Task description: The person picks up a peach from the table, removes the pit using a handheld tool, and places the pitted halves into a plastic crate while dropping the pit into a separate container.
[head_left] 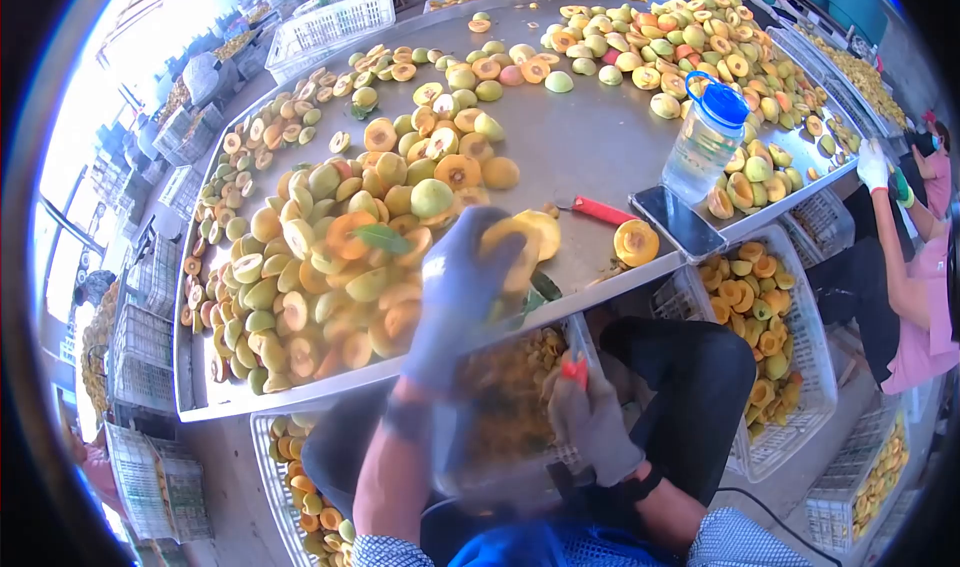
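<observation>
My left hand (462, 267), in a grey glove and blurred by motion, is over the near edge of the metal table with its fingers round a yellow peach half (515, 245). Close beside it lies a heap of halved peaches (370, 227), some with brown pits, and a green leaf (383, 238). My right hand (600, 422), gloved too, is lower, above my lap. It is closed on a small tool with a red handle (574, 370); the tool's working end is hidden. A crate of brownish pieces, perhaps pits (515, 367), sits between my legs, partly blurred.
On the metal table (570, 137) are a red-handled knife (600, 210), a phone (678, 221), a blue-lidded water bottle (706, 142) and another peach heap (690, 42). Crates of pitted halves stand at my right (765, 337) and left (300, 487). A co-worker (920, 307) sits at right.
</observation>
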The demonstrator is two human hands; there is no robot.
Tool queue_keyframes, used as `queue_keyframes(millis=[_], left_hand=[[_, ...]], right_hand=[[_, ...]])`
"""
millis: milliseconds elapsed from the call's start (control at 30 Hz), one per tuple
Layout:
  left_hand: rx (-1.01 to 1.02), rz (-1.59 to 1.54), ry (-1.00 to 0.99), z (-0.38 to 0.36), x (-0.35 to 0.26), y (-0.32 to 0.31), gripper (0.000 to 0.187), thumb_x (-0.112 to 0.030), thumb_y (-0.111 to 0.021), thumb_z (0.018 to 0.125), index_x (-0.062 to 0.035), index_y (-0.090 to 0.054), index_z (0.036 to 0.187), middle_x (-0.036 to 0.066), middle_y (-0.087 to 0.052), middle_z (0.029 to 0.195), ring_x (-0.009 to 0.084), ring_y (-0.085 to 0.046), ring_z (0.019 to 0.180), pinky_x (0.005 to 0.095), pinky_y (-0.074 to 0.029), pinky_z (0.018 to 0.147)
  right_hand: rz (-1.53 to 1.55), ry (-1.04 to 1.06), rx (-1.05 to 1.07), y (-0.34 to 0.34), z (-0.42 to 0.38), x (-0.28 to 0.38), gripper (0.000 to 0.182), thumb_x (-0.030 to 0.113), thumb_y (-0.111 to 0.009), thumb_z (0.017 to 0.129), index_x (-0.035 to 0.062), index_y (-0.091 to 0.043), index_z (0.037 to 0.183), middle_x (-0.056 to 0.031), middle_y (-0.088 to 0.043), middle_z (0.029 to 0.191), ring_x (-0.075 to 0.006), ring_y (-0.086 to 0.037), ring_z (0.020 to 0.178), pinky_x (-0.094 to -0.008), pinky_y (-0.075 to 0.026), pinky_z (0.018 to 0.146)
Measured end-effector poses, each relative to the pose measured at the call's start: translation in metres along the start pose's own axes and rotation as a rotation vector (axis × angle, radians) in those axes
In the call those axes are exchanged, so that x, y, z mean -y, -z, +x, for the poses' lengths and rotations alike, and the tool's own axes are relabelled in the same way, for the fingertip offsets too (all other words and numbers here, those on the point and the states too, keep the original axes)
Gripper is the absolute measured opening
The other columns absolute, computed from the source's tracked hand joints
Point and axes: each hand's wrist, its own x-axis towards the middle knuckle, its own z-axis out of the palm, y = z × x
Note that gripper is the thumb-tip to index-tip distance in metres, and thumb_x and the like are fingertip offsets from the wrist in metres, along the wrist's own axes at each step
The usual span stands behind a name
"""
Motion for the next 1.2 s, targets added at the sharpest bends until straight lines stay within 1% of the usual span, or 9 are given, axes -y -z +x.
queue_keyframes(millis=[100, 167, 400, 533, 600, 833, 867, 967, 1200], left_hand=[[-0.085, -0.102, -0.039, -0.053, -0.021, 0.012, 0.022, -0.017, -0.068, 0.085, -0.0053, -0.063, 0.103, 0.016, -0.066, 0.09, 0.0309, -0.066, 0.083, 0.0382, -0.051, 0.073], [-0.019, 0.046, -0.052, -0.088, -0.029, 0.013, 0.017, -0.007, -0.062, 0.089, 0.0017, -0.062, 0.104, 0.011, -0.066, 0.092, 0.0147, -0.063, 0.084, 0.0294, -0.05, 0.078], [-0.166, -0.63, 0.243, -0.157, -0.023, -0.001, 0.04, -0.032, -0.045, 0.1, 0.0005, -0.057, 0.12, 0.012, -0.064, 0.103, 0.019, -0.061, 0.094, 0.0328, -0.049, 0.083], [-0.305, -0.638, 0.321, -0.171, 0.0, -0.007, 0.059, -0.048, -0.027, 0.104, -0.0001, -0.057, 0.121, 0.009, -0.062, 0.112, 0.0171, -0.057, 0.105, 0.0327, -0.044, 0.096], [-0.369, -0.573, 0.362, -0.173, 0.013, -0.003, 0.063, -0.052, -0.024, 0.103, -0.0012, -0.059, 0.115, 0.008, -0.062, 0.107, 0.0166, -0.059, 0.098, 0.0318, -0.047, 0.091], [-0.392, -0.632, 0.357, -0.184, 0.042, 0.0, 0.066, -0.055, -0.024, 0.102, -0.0009, -0.061, 0.111, 0.007, -0.063, 0.102, 0.0168, -0.06, 0.094, 0.0312, -0.049, 0.088], [-0.415, -0.512, 0.254, -0.183, 0.047, -0.003, 0.027, -0.007, -0.063, 0.083, -0.005, -0.06, 0.109, 0.014, -0.065, 0.097, 0.0272, -0.064, 0.084, 0.0361, -0.051, 0.076], [-0.44, -0.25, 0.153, -0.18, 0.052, -0.006, 0.034, -0.001, -0.068, 0.077, -0.0062, -0.059, 0.11, 0.012, -0.065, 0.096, 0.0292, -0.065, 0.081, 0.036, -0.052, 0.074], [-0.363, -0.505, 0.337, -0.176, 0.027, 0.0, 0.032, -0.023, -0.043, 0.098, 0.0001, -0.063, 0.105, 0.013, -0.065, 0.095, 0.018, -0.06, 0.088, 0.0311, -0.047, 0.081]], right_hand=[[-0.772, 0.554, -0.087, -0.047, -0.007, 0.022, 0.023, 0.031, -0.053, 0.098, 0.0082, -0.055, 0.096, 0.0036, -0.048, 0.058, -0.0061, -0.043, 0.042, -0.0234, -0.035, 0.041], [-0.794, 0.502, -0.082, -0.049, -0.006, 0.015, 0.023, 0.03, -0.053, 0.097, 0.0077, -0.056, 0.102, 0.0027, -0.052, 0.07, -0.006, -0.048, 0.059, -0.0231, -0.039, 0.051], [-0.406, 0.011, -0.026, -0.054, -0.031, -0.013, 0.033, 0.034, -0.048, 0.099, 0.0062, -0.057, 0.114, 0.0029, -0.057, 0.093, -0.0062, -0.052, 0.085, -0.0223, -0.043, 0.069], [-0.613, 0.062, -0.015, -0.05, -0.021, -0.025, 0.033, 0.033, -0.05, 0.1, 0.0048, -0.057, 0.115, 0.0016, -0.058, 0.097, -0.0091, -0.054, 0.086, -0.0235, -0.045, 0.073], [-1.079, 0.85, 0.036, -0.032, -0.004, -0.047, 0.031, 0.033, -0.053, 0.098, 0.0048, -0.056, 0.112, 0.0022, -0.054, 0.07, -0.0105, -0.05, 0.056, -0.0293, -0.042, 0.053], [-1.434, 0.641, 0.218, -0.051, -0.035, -0.03, 0.031, 0.032, -0.057, 0.095, 0.0019, -0.055, 0.101, -0.0199, -0.061, 0.072, -0.0405, -0.062, 0.071, -0.0419, -0.047, 0.061], [-1.437, 0.64, 0.22, -0.052, -0.034, -0.03, 0.031, 0.032, -0.057, 0.095, 0.0019, -0.055, 0.101, -0.0199, -0.061, 0.072, -0.0405, -0.062, 0.071, -0.0419, -0.047, 0.061], [-1.545, 0.548, 0.186, -0.056, -0.032, -0.034, 0.031, 0.03, -0.055, 0.094, 0.0003, -0.054, 0.102, -0.0267, -0.062, 0.077, -0.0458, -0.061, 0.078, -0.0493, -0.047, 0.062], [-1.658, 0.529, 0.092, -0.052, -0.028, -0.038, 0.028, 0.023, -0.057, 0.091, -0.0027, -0.053, 0.102, -0.0274, -0.061, 0.071, -0.0455, -0.061, 0.07, -0.0525, -0.047, 0.06]])
